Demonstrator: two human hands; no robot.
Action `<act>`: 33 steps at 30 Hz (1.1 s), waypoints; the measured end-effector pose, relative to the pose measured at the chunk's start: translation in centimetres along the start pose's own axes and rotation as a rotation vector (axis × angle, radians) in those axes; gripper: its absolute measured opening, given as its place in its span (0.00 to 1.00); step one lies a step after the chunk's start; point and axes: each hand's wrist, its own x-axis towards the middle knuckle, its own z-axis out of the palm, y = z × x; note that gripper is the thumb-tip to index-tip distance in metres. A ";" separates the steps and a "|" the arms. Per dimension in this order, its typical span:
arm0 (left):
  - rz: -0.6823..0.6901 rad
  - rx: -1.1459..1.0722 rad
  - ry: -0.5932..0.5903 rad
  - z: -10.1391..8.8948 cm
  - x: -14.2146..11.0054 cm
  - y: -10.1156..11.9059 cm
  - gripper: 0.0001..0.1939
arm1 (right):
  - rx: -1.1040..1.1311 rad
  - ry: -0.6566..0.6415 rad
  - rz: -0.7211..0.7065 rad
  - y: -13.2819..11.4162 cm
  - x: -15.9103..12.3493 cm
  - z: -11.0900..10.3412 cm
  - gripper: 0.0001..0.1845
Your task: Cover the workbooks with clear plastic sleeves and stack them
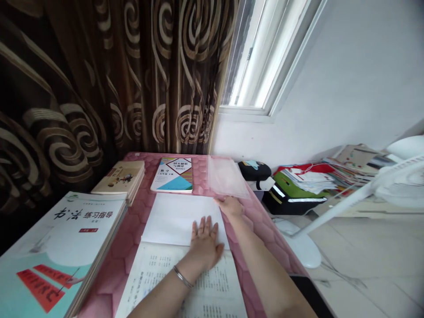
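Note:
A white sheet (172, 216) lies flat on the pink table (265, 229), over the top of an open printed book (212, 287). My left hand (204, 240), with a bracelet on the wrist, lies flat with fingers spread on the sheet's lower right part. My right hand (231, 206) rests at the sheet's far right corner, fingers curled on its edge, next to a clear plastic sleeve (227, 178).
A stack of workbooks (62, 238) is at the left, a tan book pile (121, 176) and a maths book (174, 173) at the back. A patterned curtain (99, 75) hangs behind. To the right are bags (285, 194), piled papers (331, 174) and a white fan (397, 181).

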 end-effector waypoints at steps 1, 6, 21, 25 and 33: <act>0.000 0.001 0.003 0.1 0.0 0.0 0.37 | -0.005 0.010 0.013 -0.2 0.2 0.2 0.31; -0.001 0.010 0.014 0.6 0.2 -0.3 0.37 | 0.013 0.014 -0.021 0.2 -0.1 0.5 0.26; 0.002 -0.012 0.018 0.6 0.2 -0.2 0.37 | 0.152 -0.206 -0.201 2.9 -1.9 0.0 0.14; 0.001 -0.008 0.019 0.3 -0.1 0.0 0.36 | 0.050 -0.158 -0.092 1.2 0.0 -0.3 0.19; -0.006 -0.010 0.035 0.4 -0.1 0.1 0.36 | -0.066 -0.054 0.005 -0.4 0.8 0.5 0.31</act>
